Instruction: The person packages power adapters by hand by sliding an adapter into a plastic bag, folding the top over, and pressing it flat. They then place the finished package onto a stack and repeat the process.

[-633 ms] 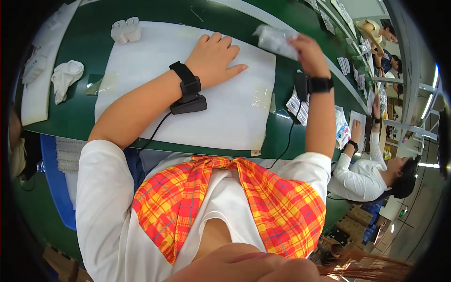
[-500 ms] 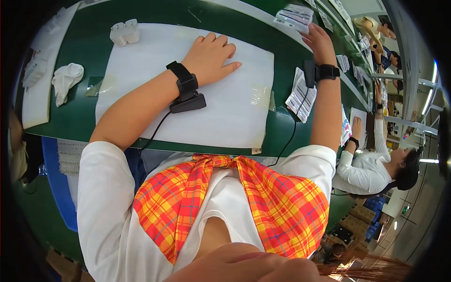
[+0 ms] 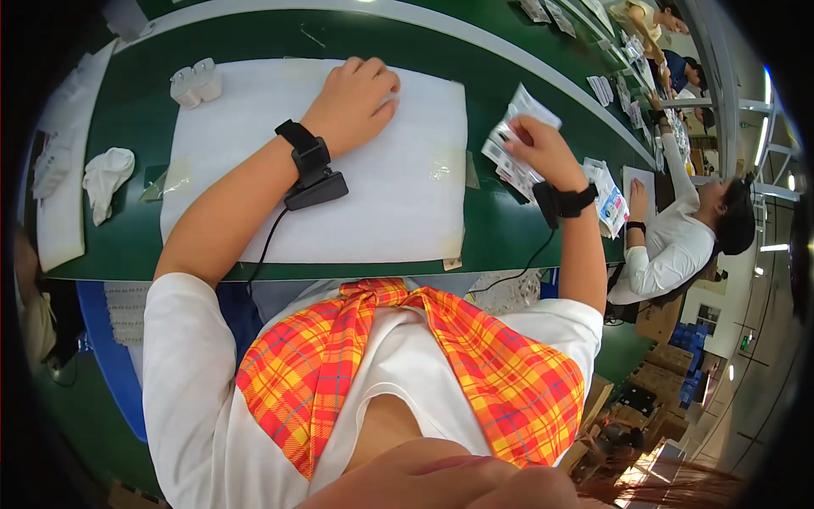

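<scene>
My left hand [image 3: 352,103] rests on the white mat [image 3: 407,187] toward its far edge, fingers loosely bent and slightly apart, with nothing visible in it. To the right of the mat, my right hand [image 3: 543,148] pinches a flat, shiny plastic packet [image 3: 524,109] with printing on it. That packet is over a stack of similar packets [image 3: 519,180] on the green table, which it and the hand partly cover. Each wrist wears a black strap with a small cabled box.
Two white plug adapters [image 3: 196,83] stand at the mat's far left corner. A crumpled white cloth [image 3: 108,180] lies left of the mat. Right of my forearm are colourful packets [image 3: 607,199]. A pale rail [image 3: 475,38] borders the far side. A co-worker [image 3: 678,229] sits at the right.
My right hand has come back from the far rail toward me and left, bringing the packet over the stack. My left hand's fingers have drawn in slightly on the mat. The view has shifted.
</scene>
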